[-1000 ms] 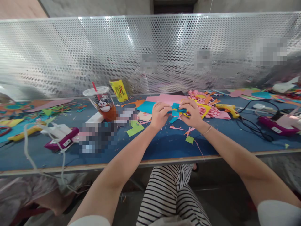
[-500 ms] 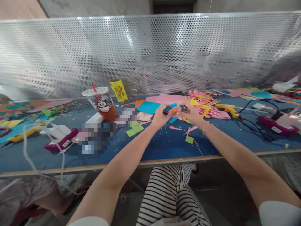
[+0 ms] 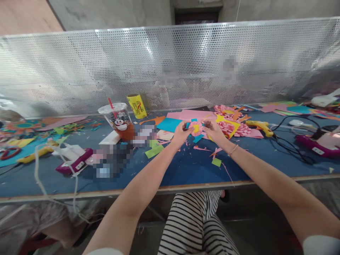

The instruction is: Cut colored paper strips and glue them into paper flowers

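Note:
Between my two hands is a small paper flower (image 3: 196, 129) with a pink ring, a yellow centre and blue pieces around its edge. My left hand (image 3: 182, 134) grips its left side, thumb toward the front. My right hand (image 3: 213, 131) pinches the opposite side. The flower is held above the blue tabletop, its face turned toward me. Just behind my hands lie a blue paper sheet (image 3: 170, 125) and pink paper (image 3: 190, 114). To the right of my right hand rest fringed pink paper flowers (image 3: 228, 128) with yellow pieces.
A plastic cup (image 3: 120, 122) of brown drink and a yellow container (image 3: 137, 106) stand left of centre. A yellow glue gun (image 3: 260, 127) lies at right, near a purple power strip (image 3: 318, 146); another purple strip (image 3: 75, 162) is at left. Behind stands a perforated metal screen (image 3: 117, 63).
The flower has tilted up, so its pink ring and yellow centre now face me more fully. Both hands keep their hold. The whole view has shifted slightly.

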A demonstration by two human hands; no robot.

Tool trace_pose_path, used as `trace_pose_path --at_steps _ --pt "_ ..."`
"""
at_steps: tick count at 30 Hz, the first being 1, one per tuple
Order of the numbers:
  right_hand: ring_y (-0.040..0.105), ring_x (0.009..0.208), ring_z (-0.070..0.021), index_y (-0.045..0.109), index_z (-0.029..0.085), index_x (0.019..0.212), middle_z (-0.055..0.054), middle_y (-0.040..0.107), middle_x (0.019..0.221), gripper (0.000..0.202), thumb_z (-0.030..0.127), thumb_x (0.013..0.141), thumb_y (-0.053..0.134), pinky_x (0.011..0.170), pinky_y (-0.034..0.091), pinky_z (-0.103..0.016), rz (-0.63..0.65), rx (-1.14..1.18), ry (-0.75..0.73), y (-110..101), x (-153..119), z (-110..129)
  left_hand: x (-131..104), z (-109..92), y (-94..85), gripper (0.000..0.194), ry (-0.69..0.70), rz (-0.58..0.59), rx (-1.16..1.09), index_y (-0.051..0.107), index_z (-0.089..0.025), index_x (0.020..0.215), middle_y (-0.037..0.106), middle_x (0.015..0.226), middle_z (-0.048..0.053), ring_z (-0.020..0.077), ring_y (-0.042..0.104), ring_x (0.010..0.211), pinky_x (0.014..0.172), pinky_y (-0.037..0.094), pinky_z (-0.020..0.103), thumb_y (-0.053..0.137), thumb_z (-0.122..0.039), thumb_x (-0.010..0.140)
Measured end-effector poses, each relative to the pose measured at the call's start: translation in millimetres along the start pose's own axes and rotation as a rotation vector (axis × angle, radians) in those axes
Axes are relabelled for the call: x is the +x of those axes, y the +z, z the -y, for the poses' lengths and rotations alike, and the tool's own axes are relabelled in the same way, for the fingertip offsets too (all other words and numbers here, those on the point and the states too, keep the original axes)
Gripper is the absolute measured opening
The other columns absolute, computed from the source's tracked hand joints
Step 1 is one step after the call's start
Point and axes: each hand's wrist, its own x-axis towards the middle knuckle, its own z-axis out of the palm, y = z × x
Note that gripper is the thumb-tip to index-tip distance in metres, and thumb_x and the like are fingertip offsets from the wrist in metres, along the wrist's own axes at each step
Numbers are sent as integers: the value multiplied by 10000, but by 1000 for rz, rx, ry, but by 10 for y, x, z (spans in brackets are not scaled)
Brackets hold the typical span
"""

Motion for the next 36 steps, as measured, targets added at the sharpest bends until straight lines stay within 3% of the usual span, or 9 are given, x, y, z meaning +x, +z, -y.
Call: trace_pose_path --at_steps 3,6,9,13,17,24,27,31,36 --pt "579 834 -172 540 195 922 -44 608 900 281 404 743 594 798 477 -378 -50 -146 0 -45 19 -110 30 30 -48 315 -231 6 -115 546 -167 939 545 715 -14 90 507 581 513 402 211 667 -245 659" --pt "571 959 -232 584 160 960 -96 627 984 282 319 728 608 894 424 -435 71 -517 -28 -96 -1 -180 65 75 -130 376 -436 -4 -100 534 -173 956 570 739 -2 96 539 596 512 416 205 703 -249 628" --pt "533 1064 -276 594 142 1068 -129 614 1086 399 281 698 645 951 377 -442 271 -833 -63 -102 -41 -190 88 133 -218 345 -500 -12 80 555 -170 899 552 678 -17 72 500 539 491 396 181 721 -237 604" --pt "553 1038 -253 640 218 1007 -69 647 1039 293 305 728 629 920 404 -418 413 -922 -40 -69 -55 -169 92 191 -277 323 -582 32 63 525 -174 910 519 607 -34 77 481 502 512 453 215 689 -199 633" --pt "571 978 -221 661 225 895 -44 662 950 181 240 721 612 873 432 -382 404 -848 -47 -70 -47 -152 79 198 -254 371 -617 7 -105 499 -173 928 523 655 -25 103 533 575 578 510 278 706 -180 621" --pt "562 960 -216 650 186 869 -77 613 965 198 166 708 536 892 429 -401 248 -661 -54 20 -101 38 77 177 -181 340 -466 -119 -202 462 -184 864 505 719 -29 97 557 577 519 479 238 701 -222 626" --pt "592 877 -188 596 174 987 -77 616 982 279 285 732 583 832 475 -374 194 -321 79 145 -128 157 54 151 -142 290 -399 -164 -218 452 -185 827 480 698 -41 82 539 556 476 448 199 675 -227 646" --pt "609 827 -174 568 178 990 -61 625 973 352 350 692 643 734 514 -334 180 68 270 261 -145 230 -6 91 -80 342 -360 -73 -274 444 -191 826 485 660 -54 75 514 506 439 422 186 702 -279 618" --pt "604 757 -148 598 175 929 -41 636 931 349 346 640 692 645 509 -279 128 264 382 249 -156 243 -35 24 -50 401 -329 -44 -305 435 -190 826 523 682 -49 87 546 539 472 451 205 730 -290 572"
